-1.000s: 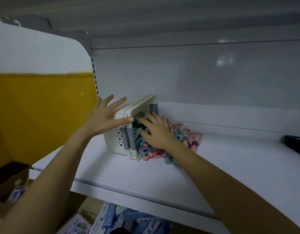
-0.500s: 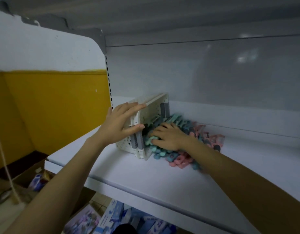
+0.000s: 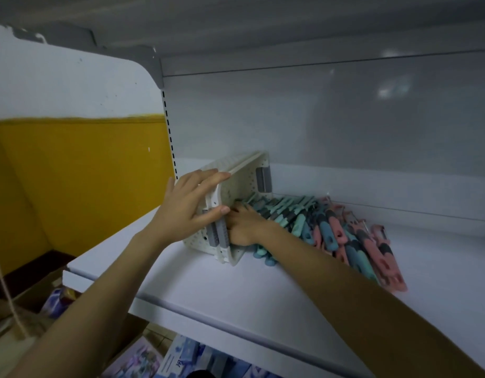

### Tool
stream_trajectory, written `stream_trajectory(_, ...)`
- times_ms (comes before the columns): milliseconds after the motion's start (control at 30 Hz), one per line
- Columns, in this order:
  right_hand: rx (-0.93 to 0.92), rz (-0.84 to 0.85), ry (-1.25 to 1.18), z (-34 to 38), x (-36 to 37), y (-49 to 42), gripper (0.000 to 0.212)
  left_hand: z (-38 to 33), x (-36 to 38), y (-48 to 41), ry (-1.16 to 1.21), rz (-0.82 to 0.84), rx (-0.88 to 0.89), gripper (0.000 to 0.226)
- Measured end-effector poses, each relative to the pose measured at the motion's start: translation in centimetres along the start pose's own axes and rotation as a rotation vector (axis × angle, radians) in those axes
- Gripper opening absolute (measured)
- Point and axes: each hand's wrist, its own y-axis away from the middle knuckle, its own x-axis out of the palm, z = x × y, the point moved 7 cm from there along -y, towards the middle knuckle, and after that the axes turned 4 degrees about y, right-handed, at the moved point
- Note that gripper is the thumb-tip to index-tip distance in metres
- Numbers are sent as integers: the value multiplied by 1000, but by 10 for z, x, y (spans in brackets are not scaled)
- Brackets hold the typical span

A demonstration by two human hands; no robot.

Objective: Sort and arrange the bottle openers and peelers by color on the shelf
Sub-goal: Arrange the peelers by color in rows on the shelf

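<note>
A white perforated basket (image 3: 237, 184) with grey handles lies tipped on its side on the white shelf (image 3: 236, 290), its mouth facing right. My left hand (image 3: 189, 208) grips its upper rim, thumb against the front edge. A heap of teal, blue and pink openers and peelers (image 3: 331, 230) spills from the mouth across the shelf to the right. My right hand (image 3: 244, 222) reaches into the basket mouth and rests on the tools there; its fingers are hidden inside.
The shelf's grey back panel (image 3: 345, 126) stands right behind the heap. A slotted upright (image 3: 169, 132) and a yellow wall (image 3: 80, 181) are on the left. Below the shelf's front edge lie packaged goods (image 3: 181, 358) and a cardboard box (image 3: 36, 293).
My right hand has gone deeper into the basket mouth, and more tools have spread rightward over the shelf. My left hand stays on the tilted basket.
</note>
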Motion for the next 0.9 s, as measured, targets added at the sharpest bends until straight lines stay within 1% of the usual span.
stream_trajectory(67,6,19,39,-6,0,6,51,0,-1,-2,-5,-15,8,61)
stream_trajectory(133,20,52,21,-11,1,16,50,3,0,-2,6,-21,14,60)
stream_trajectory(267,98,105,57,-21,1,33,49,7,-1,-2,22,-47,5,59)
stream_trajectory(367,150,104,79,-27,-1,43,47,8,-3,-2,39,-48,7,59)
stream_trajectory(433,180,101,81,-31,0,49,43,13,-5,-3,64,-54,-2,59)
stream_trajectory(567,226,21,41,-38,-6,60,33,18,-11,-5,154,-104,-56,58)
stream_trajectory(633,265,7,73,-45,-8,68,37,30,-18,-3,294,-181,-140,50)
stream_trajectory(700,283,10,112,-50,-6,75,42,48,-26,4,427,-275,-263,39)
stream_trajectory(767,274,-10,143,-52,-5,77,44,70,-29,9,509,-340,-380,38)
stream_trajectory(833,271,-20,149,-51,-5,75,45,88,-27,11,628,-371,-475,37)
stream_trajectory(900,262,-6,138,-49,-3,72,47,111,-12,21,794,-377,-639,36)
